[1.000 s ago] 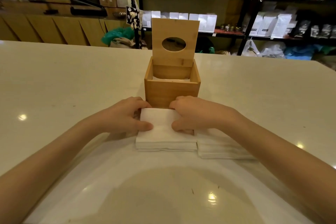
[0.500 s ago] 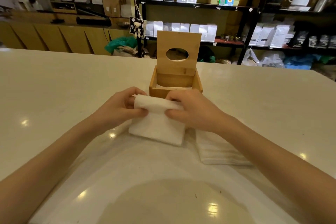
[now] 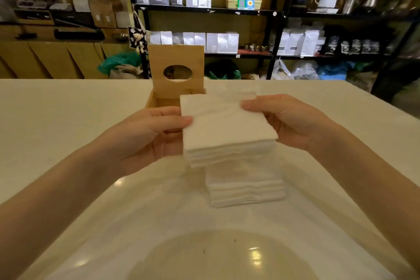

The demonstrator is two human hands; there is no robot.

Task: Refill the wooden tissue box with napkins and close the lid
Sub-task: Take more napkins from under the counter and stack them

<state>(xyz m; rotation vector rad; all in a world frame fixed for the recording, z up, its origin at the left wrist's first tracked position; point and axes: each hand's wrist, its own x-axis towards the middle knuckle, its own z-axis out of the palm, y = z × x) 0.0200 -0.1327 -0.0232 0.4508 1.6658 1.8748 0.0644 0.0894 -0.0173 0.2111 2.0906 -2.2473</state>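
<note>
I have both hands clamped on 1 stack of napkins [image 3: 227, 129]: the left hand [image 3: 145, 136] pinches its near-left edge, thumb on top and fingers [image 3: 159, 152] curled underneath, and the right hand [image 3: 286, 123] grips the right side the same way. The hands are apart, with the stack between them.

What has changed is height. A second ago that stack lay flat on the tabletop [image 3: 68, 120] under my palms; half a second ago it was tipping up off the surface; now it is fully lifted, held roughly level and clear of everything below it. My view has also risen, so more of the shelving [image 3: 227, 10] behind shows.

A second stack of napkins [image 3: 245, 186] stays on the tabletop, directly below and slightly nearer to me than the lifted 1. The wooden tissue box [image 3: 151, 100] stands just beyond my hands, mostly hidden behind the raised stack, so I cannot tell how full it is. Its lid [image 3: 177, 61], with the oval hole, stands upright at the back, leaving the opening free.

I judge the pickup as done and the carry as underway: the stack needs to go forward and down into the box, squared to the walls. The lid is not yet shut, and 1 stack remains to load.
</note>
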